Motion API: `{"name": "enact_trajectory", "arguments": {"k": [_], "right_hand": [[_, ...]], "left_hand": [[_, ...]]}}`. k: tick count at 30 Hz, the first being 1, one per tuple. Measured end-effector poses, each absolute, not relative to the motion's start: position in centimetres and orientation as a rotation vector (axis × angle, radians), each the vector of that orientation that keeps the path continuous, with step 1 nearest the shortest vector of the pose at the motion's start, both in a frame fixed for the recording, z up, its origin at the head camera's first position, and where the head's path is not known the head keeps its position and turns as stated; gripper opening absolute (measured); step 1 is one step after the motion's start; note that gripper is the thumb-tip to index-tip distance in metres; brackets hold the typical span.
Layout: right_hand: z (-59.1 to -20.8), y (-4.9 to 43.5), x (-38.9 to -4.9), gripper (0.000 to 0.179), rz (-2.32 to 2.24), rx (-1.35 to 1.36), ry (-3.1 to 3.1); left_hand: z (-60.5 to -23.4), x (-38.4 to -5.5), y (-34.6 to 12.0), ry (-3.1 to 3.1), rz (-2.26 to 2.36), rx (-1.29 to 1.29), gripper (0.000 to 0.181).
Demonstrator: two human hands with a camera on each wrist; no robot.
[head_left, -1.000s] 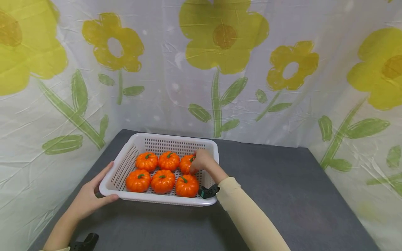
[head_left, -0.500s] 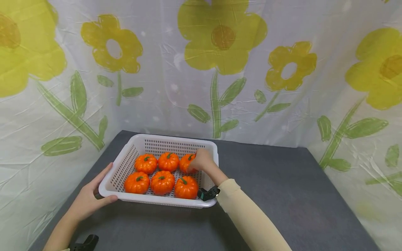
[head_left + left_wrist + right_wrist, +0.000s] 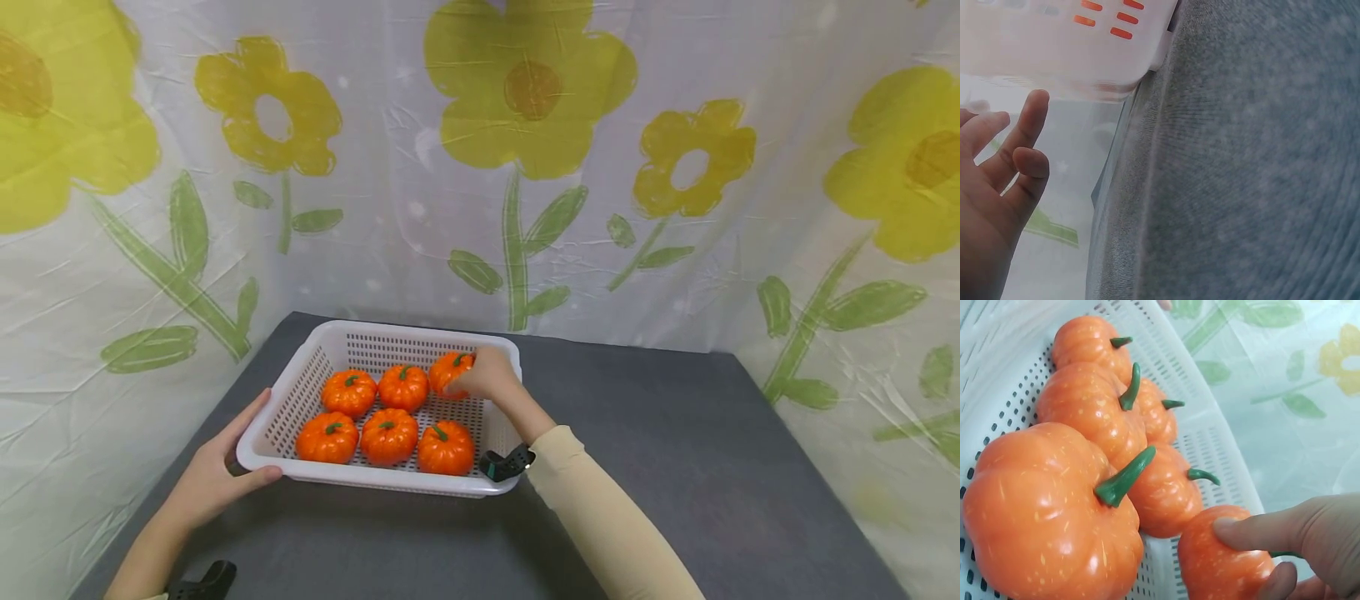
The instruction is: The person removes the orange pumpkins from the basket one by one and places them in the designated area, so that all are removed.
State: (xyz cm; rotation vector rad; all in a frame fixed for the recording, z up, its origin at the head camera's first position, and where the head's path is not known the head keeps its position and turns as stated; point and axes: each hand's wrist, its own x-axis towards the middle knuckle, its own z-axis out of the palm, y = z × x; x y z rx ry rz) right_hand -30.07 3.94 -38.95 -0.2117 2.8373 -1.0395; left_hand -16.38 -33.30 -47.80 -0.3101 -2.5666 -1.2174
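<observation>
Back right pumpkin (image 3: 448, 371) has shifted toward the back rim of the white basket (image 3: 375, 477) over the last half second, right hand (image 3: 487, 375) moving with it. Other five look unmoved.

Basket: plastic, slotted walls and floor, at the surface's back left. Left hand (image 3: 208, 483) is at the basket's front left corner, fingers spread and nearly straight, thumb by the front rim. Right hand grips the back right pumpkin; can't tell if it's off the basket floor. Pumpkins: orange, glossy, ribbed, flecked yellow. Front left (image 3: 327, 437), front middle (image 3: 388, 437) and front right (image 3: 446, 448) line the front rim; back left (image 3: 349, 393) and back middle (image 3: 403, 387) sit behind. Stems (image 3: 1127, 478) green, curved.

Room: white sheet (image 3: 375, 258) with yellow flowers, behind and on both sides. Surface (image 3: 675, 450) dark grey; pale right sleeve (image 3: 607, 517) crosses above it.

Edges: basket sits near the surface's left and back edges. Widest stretch runs from basket's right rim to surface's right edge; narrower strip in front.
</observation>
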Motion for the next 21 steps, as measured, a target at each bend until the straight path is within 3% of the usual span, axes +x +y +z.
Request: {"name": "enact_trajectory", "arguments": {"k": [11, 21], "right_hand": [[-37.7, 4.9, -29.6, 0.054, -1.145, -0.315, 2.8], [-36.6, 7.4, -28.5, 0.068, -1.182, -0.367, 2.813]], "left_hand": [[-47.9, -16.4, -33.6, -2.532, -1.289, -0.359, 0.107], [-47.8, -16.0, -33.2, -2.549, -1.267, -0.341, 0.105]]}}
